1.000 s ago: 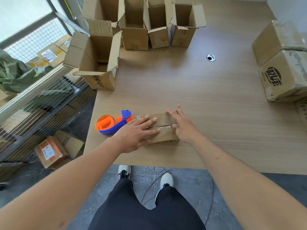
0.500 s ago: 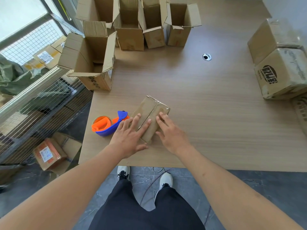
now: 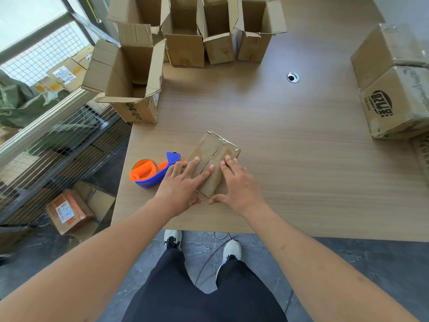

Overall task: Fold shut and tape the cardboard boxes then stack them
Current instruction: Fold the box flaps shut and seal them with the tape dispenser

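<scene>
A small closed cardboard box (image 3: 214,149) lies on the wooden table (image 3: 290,140) near its front edge, its flap seam running diagonally away from me. My left hand (image 3: 183,184) rests flat on the box's left half with fingers straight. My right hand (image 3: 239,182) presses flat on the right half, thumb spread toward the near end. An orange and blue tape dispenser (image 3: 149,171) sits just left of the box, partly behind my left hand.
Several open boxes (image 3: 130,84) stand at the table's back left. Two closed boxes (image 3: 394,89) are stacked at the right edge. A cable hole (image 3: 293,77) is in the tabletop. A wire railing (image 3: 46,126) and floor boxes (image 3: 67,210) lie left.
The small box has been turned from lying crosswise to pointing diagonally away from me. Both hands stayed flat on its top and shifted with it.
</scene>
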Motion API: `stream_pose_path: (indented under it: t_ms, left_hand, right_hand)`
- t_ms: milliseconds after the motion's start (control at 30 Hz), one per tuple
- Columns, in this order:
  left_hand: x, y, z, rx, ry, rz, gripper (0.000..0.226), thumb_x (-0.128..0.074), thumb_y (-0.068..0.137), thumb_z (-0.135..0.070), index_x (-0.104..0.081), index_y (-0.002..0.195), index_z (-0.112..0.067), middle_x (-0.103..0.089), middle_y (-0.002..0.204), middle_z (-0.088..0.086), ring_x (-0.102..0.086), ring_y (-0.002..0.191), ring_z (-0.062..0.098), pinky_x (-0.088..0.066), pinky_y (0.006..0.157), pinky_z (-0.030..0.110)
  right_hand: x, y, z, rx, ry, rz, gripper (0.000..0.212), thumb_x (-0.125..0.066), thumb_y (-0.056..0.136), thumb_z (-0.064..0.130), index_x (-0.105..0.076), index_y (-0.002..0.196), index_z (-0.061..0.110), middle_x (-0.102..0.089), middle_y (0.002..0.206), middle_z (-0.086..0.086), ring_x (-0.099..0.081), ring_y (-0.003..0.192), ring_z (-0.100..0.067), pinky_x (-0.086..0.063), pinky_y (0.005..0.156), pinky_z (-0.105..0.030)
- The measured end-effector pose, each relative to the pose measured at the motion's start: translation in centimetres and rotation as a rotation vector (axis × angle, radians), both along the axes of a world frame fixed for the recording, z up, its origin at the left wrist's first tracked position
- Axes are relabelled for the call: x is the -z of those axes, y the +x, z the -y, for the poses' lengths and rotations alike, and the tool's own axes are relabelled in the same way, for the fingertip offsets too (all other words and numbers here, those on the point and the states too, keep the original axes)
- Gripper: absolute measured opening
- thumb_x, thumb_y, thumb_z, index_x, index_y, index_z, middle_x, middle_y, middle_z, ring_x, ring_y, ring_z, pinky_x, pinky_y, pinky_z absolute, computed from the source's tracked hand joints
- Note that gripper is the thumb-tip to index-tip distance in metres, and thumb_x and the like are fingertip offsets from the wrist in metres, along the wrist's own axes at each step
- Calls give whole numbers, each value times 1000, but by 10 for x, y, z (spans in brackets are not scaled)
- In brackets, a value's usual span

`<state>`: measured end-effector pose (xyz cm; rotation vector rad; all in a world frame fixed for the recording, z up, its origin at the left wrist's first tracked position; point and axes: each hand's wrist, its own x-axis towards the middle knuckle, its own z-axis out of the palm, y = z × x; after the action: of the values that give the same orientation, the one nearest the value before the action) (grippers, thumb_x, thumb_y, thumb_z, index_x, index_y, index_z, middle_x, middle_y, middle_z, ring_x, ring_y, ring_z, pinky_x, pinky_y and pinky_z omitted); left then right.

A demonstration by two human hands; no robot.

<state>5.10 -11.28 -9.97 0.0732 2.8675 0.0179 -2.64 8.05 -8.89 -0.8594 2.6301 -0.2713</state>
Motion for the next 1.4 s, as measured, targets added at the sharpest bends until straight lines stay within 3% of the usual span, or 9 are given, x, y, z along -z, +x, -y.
stream_pose_path:
  t_ms: [133,267,467,633,800,967,1167,1267,1400]
  left_hand:
    - [-1,0,11,29,49,40,118,-69,73,-77,6,159,-49,-5,169,3,-24,134,31,-25,119,45]
    - [-2,1,11,6,124,-40,102,-61,74,-83,-16,159,-50,-20,167,4,-34,129,32,-32,112,47]
    - [2,3,4,9,93,-152,87,-77,75,-64,-44,152,-42,-43,157,9,-51,117,35,-43,101,48]
    - [3,6,0,39,66,-195,83,-68,83,-65,-40,156,-36,-40,159,14,-51,123,38,-41,106,49]
    - [0,7,-20,-9,45,-121,86,-59,85,-70,-28,159,-39,-32,161,12,-45,122,36,-36,105,47]
    - [-16,6,9,106,196,-177,75,-82,79,-34,-53,148,-25,-53,147,9,-55,106,37,-50,97,49]
    - [-14,10,42,150,361,-219,57,-88,79,-13,-68,132,-8,-61,141,12,-50,138,43,-51,105,55]
    - [-7,14,39,110,433,-248,54,-89,77,-9,-71,127,-4,-60,138,20,-53,135,43,-53,101,54]
    - [-4,17,27,78,463,-305,47,-89,78,-24,-75,118,-2,-61,134,22,-54,134,41,-51,105,51]
  right_hand:
    - [-1,-5,13,-32,82,-190,120,-76,51,81,-50,143,8,-48,150,-10,-45,137,-28,-36,112,-41]
    - [6,-2,9,-109,123,-266,115,-68,61,82,-51,141,1,-49,147,-18,-49,134,-35,-47,101,-45]
    - [18,7,7,-176,283,-129,111,-19,85,80,-3,158,-2,-2,166,-26,-2,155,-42,-25,121,-51]
    - [18,1,2,-232,306,-107,116,-7,82,82,9,158,-4,10,167,-25,11,155,-39,-14,125,-49]
    - [11,-5,-11,-265,243,-144,123,-20,80,87,0,159,-6,7,167,-26,11,155,-39,2,128,-46]
    - [15,-1,-16,-264,199,-126,113,-45,94,70,10,157,-6,18,166,-26,21,153,-39,-9,128,-46]
    - [17,-2,-5,-186,112,42,121,-67,89,54,16,157,-1,33,164,-13,32,150,-30,-18,126,-40]
    - [8,-14,-1,-186,106,93,120,-74,88,45,13,160,5,33,165,-4,26,154,-23,-24,123,-39]
    - [-5,-23,3,-261,142,-17,103,-69,92,14,7,162,11,20,169,-2,11,157,-20,-8,128,-40]
